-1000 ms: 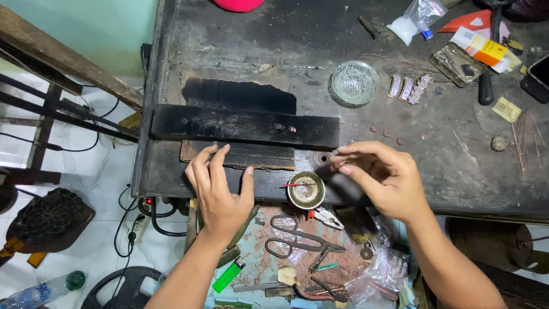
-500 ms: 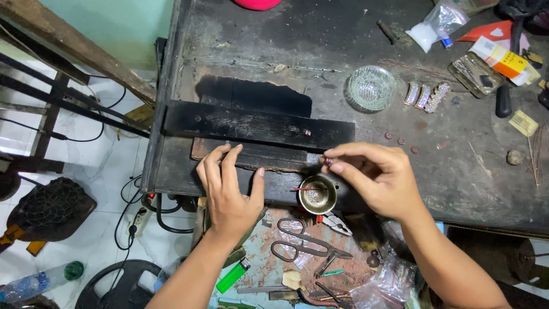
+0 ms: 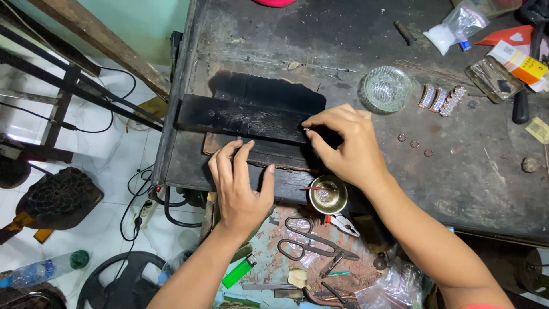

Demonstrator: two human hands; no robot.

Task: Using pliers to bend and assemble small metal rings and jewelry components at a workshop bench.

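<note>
Charred board [image 3: 246,117] lies on dark surface [image 3: 343,34], L hand [image 3: 243,183] pressed flat w/ fingers spread at its near edge, R hand [image 3: 349,143] pinching something tiny over it; a slip could drop piece toward small bowl [image 3: 328,194].

I see a charred black wooden board [image 3: 240,117] lying flat and crosswise near the workbench's front edge, resting on a smaller scorched block [image 3: 269,154]. A tiny pale piece [image 3: 307,130] sits at the board's right end, too small for me to identify.
</note>
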